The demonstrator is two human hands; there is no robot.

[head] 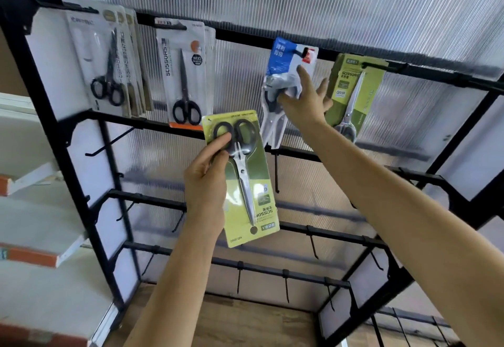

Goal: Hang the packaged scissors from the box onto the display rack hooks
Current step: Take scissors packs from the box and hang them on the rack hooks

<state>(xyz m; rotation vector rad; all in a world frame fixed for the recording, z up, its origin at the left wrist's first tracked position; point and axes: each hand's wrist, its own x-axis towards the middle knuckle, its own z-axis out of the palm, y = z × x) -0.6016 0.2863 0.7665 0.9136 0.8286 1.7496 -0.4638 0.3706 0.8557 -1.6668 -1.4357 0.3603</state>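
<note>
The black metal display rack has white-carded scissors hanging from its top rail at 10 o'clock, and a white-and-orange carded pair beside them.

Near centre, the left hand grips the yellow-green carded pack of black-handled scissors, thumb across a handle loop and fingers behind the card. This pack is upside down, with its handles at 12 o'clock and what looks like the hang hole at 6 o'clock.

At 1 o'clock the right hand lies with straight, spread fingers against a blue-and-white packaged pair of scissors on its top-rail hook. It presses on the pack rather than curling round it, as far as I can see.

A matching green pack hangs at 2 o'clock on a black hook.

To do this well, push the blue pack fully back before the fingers leave it. Then turn the held pack half round so the hole comes up, and thread it in front of its green twin. The box is out of view.
</note>
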